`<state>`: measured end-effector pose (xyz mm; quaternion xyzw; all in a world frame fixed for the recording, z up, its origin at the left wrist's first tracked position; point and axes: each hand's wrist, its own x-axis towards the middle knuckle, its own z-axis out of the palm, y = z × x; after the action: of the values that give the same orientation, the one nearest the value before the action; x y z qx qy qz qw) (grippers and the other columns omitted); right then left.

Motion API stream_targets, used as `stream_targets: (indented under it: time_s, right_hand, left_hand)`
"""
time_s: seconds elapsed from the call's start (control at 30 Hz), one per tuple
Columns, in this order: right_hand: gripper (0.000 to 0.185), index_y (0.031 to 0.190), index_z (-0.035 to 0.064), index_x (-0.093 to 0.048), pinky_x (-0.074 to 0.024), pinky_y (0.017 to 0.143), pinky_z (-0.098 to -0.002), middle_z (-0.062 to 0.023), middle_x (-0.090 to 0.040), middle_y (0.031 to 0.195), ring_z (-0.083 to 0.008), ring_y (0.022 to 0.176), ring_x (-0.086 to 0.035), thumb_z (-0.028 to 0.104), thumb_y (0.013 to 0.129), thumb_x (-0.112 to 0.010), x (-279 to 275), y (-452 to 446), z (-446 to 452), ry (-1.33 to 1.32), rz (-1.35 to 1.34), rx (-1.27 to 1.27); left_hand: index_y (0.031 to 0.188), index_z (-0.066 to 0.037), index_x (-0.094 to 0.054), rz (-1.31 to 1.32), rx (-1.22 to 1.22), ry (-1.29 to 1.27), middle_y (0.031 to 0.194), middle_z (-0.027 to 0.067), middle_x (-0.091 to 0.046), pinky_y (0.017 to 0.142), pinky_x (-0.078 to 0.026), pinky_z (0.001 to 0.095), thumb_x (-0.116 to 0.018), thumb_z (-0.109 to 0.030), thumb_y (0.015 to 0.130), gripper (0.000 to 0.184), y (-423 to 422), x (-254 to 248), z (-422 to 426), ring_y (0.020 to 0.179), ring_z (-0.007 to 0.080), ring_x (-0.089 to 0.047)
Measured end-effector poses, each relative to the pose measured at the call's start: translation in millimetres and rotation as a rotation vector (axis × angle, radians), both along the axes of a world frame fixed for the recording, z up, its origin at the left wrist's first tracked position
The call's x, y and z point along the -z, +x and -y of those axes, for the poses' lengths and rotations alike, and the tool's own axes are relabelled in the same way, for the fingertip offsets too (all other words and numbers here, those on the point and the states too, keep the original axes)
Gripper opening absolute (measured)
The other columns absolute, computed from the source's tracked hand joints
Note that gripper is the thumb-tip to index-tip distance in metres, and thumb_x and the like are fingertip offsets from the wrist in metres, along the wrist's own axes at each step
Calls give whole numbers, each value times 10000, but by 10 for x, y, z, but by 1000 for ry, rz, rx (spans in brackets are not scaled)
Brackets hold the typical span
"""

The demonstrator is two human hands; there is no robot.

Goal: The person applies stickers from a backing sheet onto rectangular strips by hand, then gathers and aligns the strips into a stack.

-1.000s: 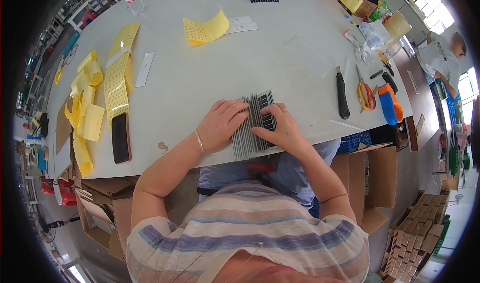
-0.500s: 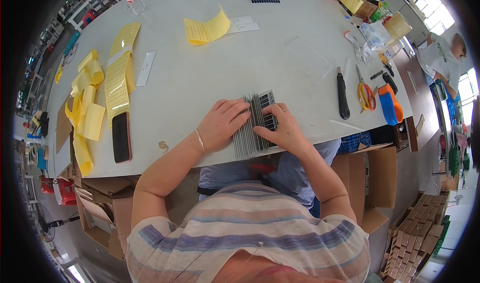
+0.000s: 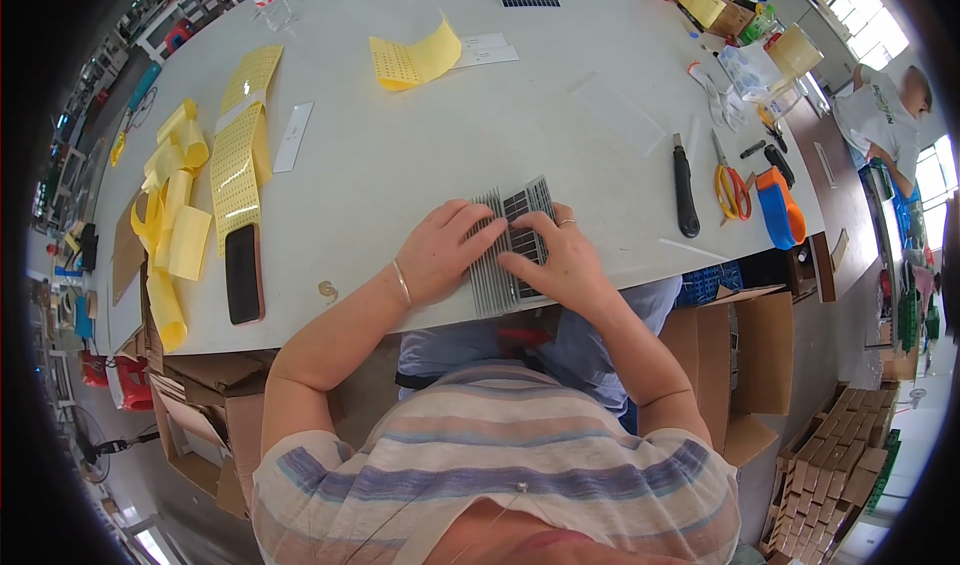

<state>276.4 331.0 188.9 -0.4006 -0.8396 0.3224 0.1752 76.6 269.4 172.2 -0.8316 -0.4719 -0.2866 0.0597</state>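
A stack of thin grey strips [image 3: 492, 287] stands fanned on edge at the table's front edge. Over its left side lies my left hand [image 3: 440, 250], fingers together and wrapped across the strips' upper part. From the right, my right hand [image 3: 562, 263] grips the strips with thumb and forefinger. Between the hands, a strip face with rows of dark rectangles [image 3: 527, 205] shows, tilted to the right. The undersides of my fingertips are hidden.
On the left are a phone [image 3: 242, 275] and yellow perforated sheets [image 3: 235, 170]. A black cutter [image 3: 684, 190], orange scissors [image 3: 731, 190] and a blue-orange tape dispenser [image 3: 780, 208] lie right. A co-worker [image 3: 885, 115] is at the far right.
My right fingers have shifted slightly left and closer to my left hand. The dark-patterned face between the hands leans further right and shows more widely.
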Motion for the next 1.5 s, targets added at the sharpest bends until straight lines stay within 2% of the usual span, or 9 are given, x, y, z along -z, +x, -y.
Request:
stream_targets:
  time_s: [0.13, 0.37, 0.43, 0.53, 0.67, 0.73, 0.97, 1.23, 1.5]
  right_hand:
    - [585, 1108, 138, -568, -495, 774, -410, -257, -449, 1223, -379, 890, -611, 474, 664, -747, 5, -28, 13, 28, 43, 23]
    - [519, 1081, 135, -565, -480, 812, -396, -211, -481, 1169, -351, 944, -582, 369, 663, -764, -17, -24, 23, -8, 7, 35]
    - [512, 1084, 136, -565, -478, 815, -395, -206, -479, 1177, -350, 949, -582, 358, 666, -761, -17, -22, 24, -5, 2, 34]
    - [511, 1085, 135, -565, -477, 819, -397, -198, -480, 1174, -348, 949, -582, 357, 668, -761, -19, -18, 23, -17, 2, 36]
    - [507, 1100, 140, -565, -474, 832, -404, -199, -484, 1180, -354, 968, -579, 346, 676, -752, -28, -20, 27, -36, 4, 35]
    - [495, 1170, 139, -549, -481, 828, -426, -270, -444, 1252, -389, 941, -596, 327, 729, -673, -13, -20, 36, 10, -128, 34]
    - [442, 1210, 171, -553, -466, 862, -448, -354, -368, 1315, -445, 1021, -558, 200, 769, -533, 18, -3, -11, 52, -39, -80]
    - [601, 1171, 180, -571, -478, 854, -427, -354, -362, 1322, -427, 1017, -575, 486, 677, -727, -40, -54, 46, 96, 43, -39]
    - [588, 1159, 174, -574, -488, 831, -422, -315, -384, 1315, -411, 993, -588, 464, 674, -734, -25, -51, 46, 102, 11, -34]
  left_hand:
    - [1019, -53, -533, 14, 21, 17, 1021, 106, -525, 785, -499, 366, -608, -57, 659, 368, -28, 46, -3, 977, 302, -529]
    - [938, -37, -527, 12, 45, 41, 984, 117, -530, 774, -504, 361, -597, -61, 654, 293, -33, 18, -14, 946, 299, -541]
    - [926, -23, -528, 37, 59, 33, 993, 129, -538, 780, -498, 370, -627, 21, 580, 363, -40, 33, -14, 949, 329, -544]
    - [917, -33, -525, 2, 44, 51, 975, 115, -531, 773, -502, 355, -589, -64, 658, 268, -36, 16, -18, 947, 295, -539]
    - [914, -32, -524, 0, 44, 47, 972, 116, -530, 776, -502, 353, -587, -63, 659, 265, -39, 15, -15, 949, 295, -537]
    - [927, -21, -539, 22, 61, 29, 1001, 127, -537, 784, -498, 371, -626, 26, 591, 350, -47, 30, -15, 956, 323, -543]
    - [989, -19, -564, 38, 66, 53, 1012, 119, -532, 800, -499, 366, -626, 15, 614, 381, -13, 14, -15, 959, 306, -547]
    - [949, -24, -565, 21, 64, 35, 971, 110, -528, 790, -500, 362, -626, -25, 644, 311, -46, 14, 14, 929, 298, -559]
    - [813, -69, -498, -69, 43, 114, 868, 79, -510, 791, -480, 362, -578, -104, 676, 163, -79, -9, 1, 909, 253, -555]
